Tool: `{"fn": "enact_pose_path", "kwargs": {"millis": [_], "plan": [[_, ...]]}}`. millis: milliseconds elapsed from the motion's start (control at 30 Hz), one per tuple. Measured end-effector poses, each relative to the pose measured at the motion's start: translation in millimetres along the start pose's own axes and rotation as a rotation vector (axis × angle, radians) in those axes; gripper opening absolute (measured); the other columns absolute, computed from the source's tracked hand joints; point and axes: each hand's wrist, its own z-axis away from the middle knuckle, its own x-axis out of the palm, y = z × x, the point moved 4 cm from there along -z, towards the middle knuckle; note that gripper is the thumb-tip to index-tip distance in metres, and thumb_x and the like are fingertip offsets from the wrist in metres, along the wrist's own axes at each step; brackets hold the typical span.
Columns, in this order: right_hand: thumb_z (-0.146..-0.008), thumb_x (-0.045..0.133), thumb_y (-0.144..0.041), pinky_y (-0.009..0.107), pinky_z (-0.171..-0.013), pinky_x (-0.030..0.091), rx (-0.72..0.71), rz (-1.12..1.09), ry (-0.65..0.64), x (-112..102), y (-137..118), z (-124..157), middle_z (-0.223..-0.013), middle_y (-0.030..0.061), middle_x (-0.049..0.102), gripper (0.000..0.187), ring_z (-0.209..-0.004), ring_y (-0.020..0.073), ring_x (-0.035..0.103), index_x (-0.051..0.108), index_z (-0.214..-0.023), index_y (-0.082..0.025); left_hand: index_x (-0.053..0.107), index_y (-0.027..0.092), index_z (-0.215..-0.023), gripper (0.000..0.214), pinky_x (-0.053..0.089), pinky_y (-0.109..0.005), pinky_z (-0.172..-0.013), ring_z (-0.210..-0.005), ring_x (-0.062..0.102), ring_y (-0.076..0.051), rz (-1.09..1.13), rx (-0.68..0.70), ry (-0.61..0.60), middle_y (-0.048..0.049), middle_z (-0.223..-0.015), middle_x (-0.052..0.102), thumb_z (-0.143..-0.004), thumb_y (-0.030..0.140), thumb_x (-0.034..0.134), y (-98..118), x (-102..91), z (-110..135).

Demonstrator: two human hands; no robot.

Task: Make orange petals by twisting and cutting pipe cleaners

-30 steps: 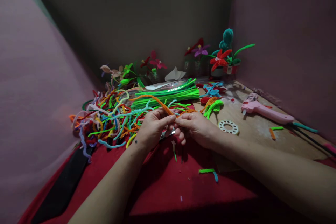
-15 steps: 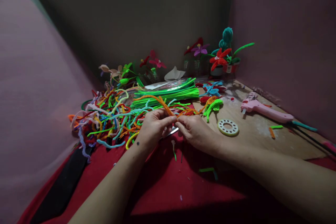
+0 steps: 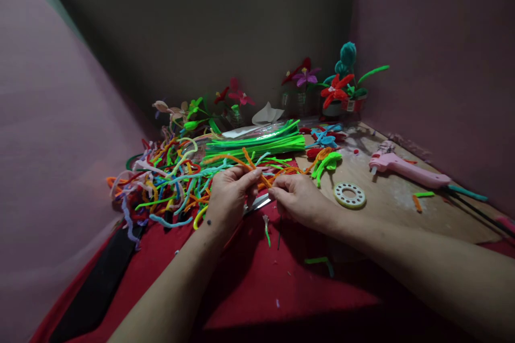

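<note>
Between my two hands runs an orange pipe cleaner, one stretch of which sticks up above the left thumb. My left hand pinches it between thumb and fingers. The fingers of my right hand are closed on its lower part, a short gap from the left fingertips. Under the hands lie silver blades, seemingly of scissors, their handles hidden. Green pipe cleaners lie in a bundle behind the hands, and a tangled, many-coloured pile of pipe cleaners spreads beside my left hand.
A pink glue gun and a round white disc with holes lie on the brown board at right. Pipe-cleaner flowers stand at the back. A black strip lies left on the red cloth, among cut bits.
My hands have drawn slightly apart, the left thumb moving up and left. More of the orange pipe cleaner and the metal blades shows between them.
</note>
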Motion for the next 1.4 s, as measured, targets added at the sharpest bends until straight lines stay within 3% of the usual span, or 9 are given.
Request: {"fn": "enact_pose_path", "kwargs": {"millis": [267,367,467,567,633,800,1067,1400], "plan": [[-0.075,0.048,-0.019,0.020,-0.033,0.021,0.230,-0.277,-0.108,5.9,6.6,0.7,-0.035,-0.0048,0.044,0.026,-0.028,0.0050,0.031,0.043,-0.050,-0.018,0.058,0.011,-0.061,0.019,0.031,-0.017,-0.037,-0.037,0.042,-0.005,0.095,-0.009,0.023,0.0033,-0.044,0.051,-0.064,0.026,0.070,2.0,-3.3,-3.4],[-0.075,0.049,-0.022,0.020,-0.034,0.026,0.285,-0.399,-0.209,9.5,9.0,1.5,-0.041,-0.0030,0.050,0.023,-0.030,0.0063,0.038,0.047,-0.053,-0.017,0.058,0.011,-0.060,0.020,0.030,-0.017,-0.037,-0.036,0.041,-0.005,0.095,-0.033,0.007,0.0030,-0.044,0.050,-0.064,0.027,0.070,-1.0,-5.3,-5.7],[-0.074,0.054,-0.023,0.022,-0.048,0.038,0.208,-0.564,-0.245,7.8,9.2,-1.0,-0.053,0.0000,0.056,0.019,-0.045,0.0077,0.048,0.055,-0.058,-0.014,0.058,0.012,-0.061,0.020,0.028,-0.017,-0.037,-0.036,0.040,-0.004,0.128,-0.081,-0.034,0.0035,-0.043,0.049,-0.064,0.027,0.070,-4.0,-5.7,-6.8],[-0.072,0.060,-0.025,0.024,-0.059,0.039,0.119,-0.653,-0.188,2.1,11.3,-5.0,-0.062,0.0017,0.059,0.017,-0.056,0.0085,0.050,0.060,-0.062,-0.012,0.058,0.011,-0.059,0.020,0.026,-0.017,-0.037,-0.035,0.038,-0.004,0.110,-0.103,-0.069,0.0039,-0.042,0.047,-0.063,0.027,0.071,-4.9,-2.8,-5.3],[-0.069,0.063,-0.027,0.025,-0.060,0.039,0.143,-0.689,-0.159,0.8,14.5,-6.5,-0.062,0.0018,0.059,0.017,-0.056,0.0092,0.050,0.061,-0.061,-0.011,0.056,0.012,-0.054,0.023,0.024,-0.018,-0.036,-0.034,0.036,-0.004,0.041,-0.091,-0.082,0.0039,-0.040,0.045,-0.063,0.027,0.070,-4.5,0.0,-3.2],[-0.060,0.071,-0.026,0.025,-0.052,0.034,0.251,-0.751,-0.122,3.0,19.8,-7.1,-0.053,0.0004,0.057,0.017,-0.048,0.0088,0.047,0.064,-0.062,-0.011,0.056,0.012,-0.052,0.024,0.021,-0.019,-0.036,-0.034,0.033,-0.004,0.007,-0.068,-0.126,0.0054,-0.037,0.041,-0.063,0.028,0.070,-5.9,5.0,-0.7],[-0.060,0.066,-0.017,0.024,-0.047,0.029,0.260,-0.740,-0.165,5.2,23.2,-9.1,-0.047,-0.0005,0.054,0.011,-0.043,0.0072,0.042,0.060,-0.054,-0.011,0.059,0.012,-0.060,0.019,0.020,-0.019,-0.037,-0.035,0.032,-0.003,0.043,-0.068,-0.145,0.0056,-0.040,0.042,-0.065,0.028,0.069,-11.1,5.1,-2.7],[-0.065,0.060,-0.016,0.023,-0.046,0.024,0.145,-0.623,-0.127,-0.8,14.3,-8.8,-0.047,-0.0020,0.052,0.011,-0.044,0.0061,0.040,0.058,-0.055,-0.011,0.061,0.012,-0.064,0.020,0.031,-0.020,-0.043,-0.043,0.042,-0.007,-0.145,0.031,-0.199,0.0025,-0.048,0.051,-0.070,0.030,0.065,0.0,4.4,-1.1]]}}
